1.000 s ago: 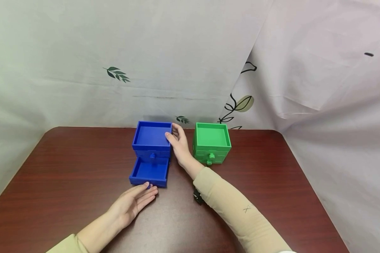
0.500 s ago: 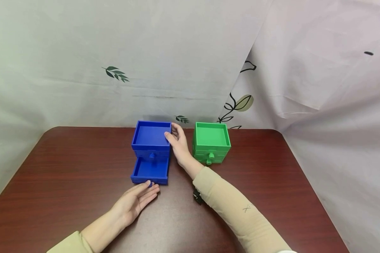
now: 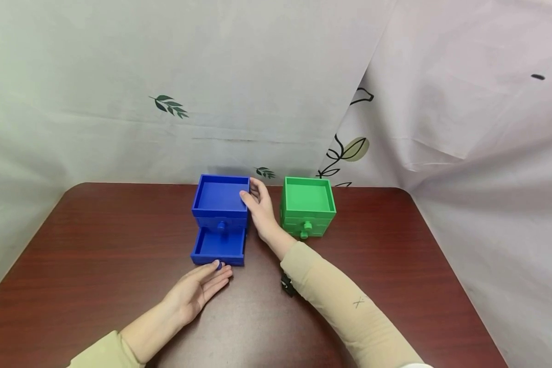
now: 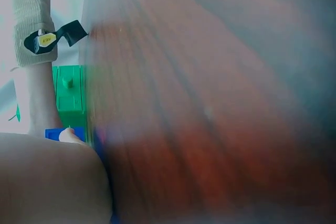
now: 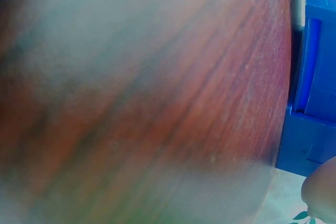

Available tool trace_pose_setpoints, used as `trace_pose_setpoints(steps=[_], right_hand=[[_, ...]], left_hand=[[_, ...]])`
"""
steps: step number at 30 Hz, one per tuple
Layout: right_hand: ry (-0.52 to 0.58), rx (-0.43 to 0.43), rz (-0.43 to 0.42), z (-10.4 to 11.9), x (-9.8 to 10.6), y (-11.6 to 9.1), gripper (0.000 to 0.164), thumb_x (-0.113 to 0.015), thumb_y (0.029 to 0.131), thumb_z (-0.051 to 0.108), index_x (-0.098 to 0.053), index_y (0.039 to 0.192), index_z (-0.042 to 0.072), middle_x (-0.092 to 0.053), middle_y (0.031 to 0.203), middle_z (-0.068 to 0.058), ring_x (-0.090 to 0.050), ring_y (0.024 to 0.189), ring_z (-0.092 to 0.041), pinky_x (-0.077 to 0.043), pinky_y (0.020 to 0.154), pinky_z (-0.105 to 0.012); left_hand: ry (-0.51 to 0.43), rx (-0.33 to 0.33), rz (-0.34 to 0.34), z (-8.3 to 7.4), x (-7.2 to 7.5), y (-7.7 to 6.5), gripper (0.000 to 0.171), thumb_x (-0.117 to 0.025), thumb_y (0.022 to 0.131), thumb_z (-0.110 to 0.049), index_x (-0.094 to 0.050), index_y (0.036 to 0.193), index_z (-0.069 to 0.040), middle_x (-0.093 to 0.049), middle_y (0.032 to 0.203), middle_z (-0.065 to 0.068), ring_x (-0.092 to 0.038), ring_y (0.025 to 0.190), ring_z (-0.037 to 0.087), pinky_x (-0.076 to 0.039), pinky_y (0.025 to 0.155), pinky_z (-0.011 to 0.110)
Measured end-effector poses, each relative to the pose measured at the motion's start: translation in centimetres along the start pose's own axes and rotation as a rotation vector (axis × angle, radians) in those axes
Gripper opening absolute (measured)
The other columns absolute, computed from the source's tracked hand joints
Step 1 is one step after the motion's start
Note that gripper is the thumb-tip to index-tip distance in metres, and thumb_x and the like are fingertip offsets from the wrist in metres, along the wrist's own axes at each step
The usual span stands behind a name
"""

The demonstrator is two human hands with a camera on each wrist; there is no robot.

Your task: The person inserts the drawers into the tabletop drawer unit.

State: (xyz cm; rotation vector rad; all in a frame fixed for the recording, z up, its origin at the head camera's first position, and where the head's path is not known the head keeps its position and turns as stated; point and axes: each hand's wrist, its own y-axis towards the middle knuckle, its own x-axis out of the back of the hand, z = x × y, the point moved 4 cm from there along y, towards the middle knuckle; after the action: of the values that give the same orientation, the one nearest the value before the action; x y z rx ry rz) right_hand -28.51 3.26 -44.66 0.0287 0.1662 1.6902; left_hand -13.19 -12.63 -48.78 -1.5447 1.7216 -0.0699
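A blue drawer box [image 3: 222,197] with a shallow tray top stands near the table's back edge. Its lower drawer [image 3: 220,248] is pulled out toward me, and nothing lies in it. My left hand [image 3: 188,296] reaches in from the front, pinching that drawer's round knob [image 3: 219,266] between thumb and fingers. On the box's right side, my right hand [image 3: 261,209] grips the wall, thumb over the top rim and fingers along the outside. The upper drawer's knob [image 3: 221,225] sits untouched, flush with its shut front. In the right wrist view the blue box [image 5: 321,93] shows at the right edge.
A similar green drawer box [image 3: 308,199] stands to the right of the blue one, its drawers shut, close beside my right forearm. A black strap [image 3: 287,284] shows at my right sleeve. White printed cloth [image 3: 239,102] hangs behind the brown table [image 3: 106,240].
The lower blue drawer has slid a little way back into the box, with my left hand moving along at its knob. My right hand stays at the box's side.
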Motion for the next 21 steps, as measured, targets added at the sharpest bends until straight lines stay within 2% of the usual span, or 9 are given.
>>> trace_pose_setpoints(steps=[8, 15, 21], right_hand=[[-0.011, 0.005, -0.005, 0.0, 0.0, 0.1, 0.059, -0.055, 0.107, 0.010, -0.034, 0.160, -0.003, -0.041, 0.159, -0.025, -0.040, 0.150, -0.039, -0.035, 0.130, -0.051], [-0.004, 0.002, -0.019, 0.1, 0.0, 0.0, 0.058, -0.056, 0.106, 0.009, -0.035, 0.159, -0.003, -0.042, 0.158, -0.026, -0.042, 0.149, -0.039, -0.036, 0.130, -0.050], [-0.007, 0.000, -0.005, 0.1, 0.0, 0.0, 0.058, -0.055, 0.107, 0.011, -0.035, 0.160, -0.002, -0.041, 0.159, -0.025, -0.041, 0.150, -0.039, -0.035, 0.131, -0.050]], left_hand=[[0.008, -0.025, -0.006, -0.3, -0.4, 0.4, 0.011, -0.048, 0.114, -0.012, -0.059, 0.110, -0.012, -0.079, 0.100, -0.002, -0.078, 0.096, 0.007, -0.064, 0.096, 0.021], [0.003, -0.024, 0.001, -0.5, -0.7, 0.9, 0.021, -0.049, 0.114, -0.012, -0.067, 0.104, -0.016, -0.079, 0.099, -0.003, -0.078, 0.095, 0.007, -0.064, 0.095, 0.022], [0.006, -0.006, -0.025, -1.0, -0.9, 1.2, 0.011, -0.053, 0.113, -0.015, -0.062, 0.117, -0.011, -0.078, 0.099, -0.002, -0.077, 0.093, 0.008, -0.065, 0.094, 0.024]])
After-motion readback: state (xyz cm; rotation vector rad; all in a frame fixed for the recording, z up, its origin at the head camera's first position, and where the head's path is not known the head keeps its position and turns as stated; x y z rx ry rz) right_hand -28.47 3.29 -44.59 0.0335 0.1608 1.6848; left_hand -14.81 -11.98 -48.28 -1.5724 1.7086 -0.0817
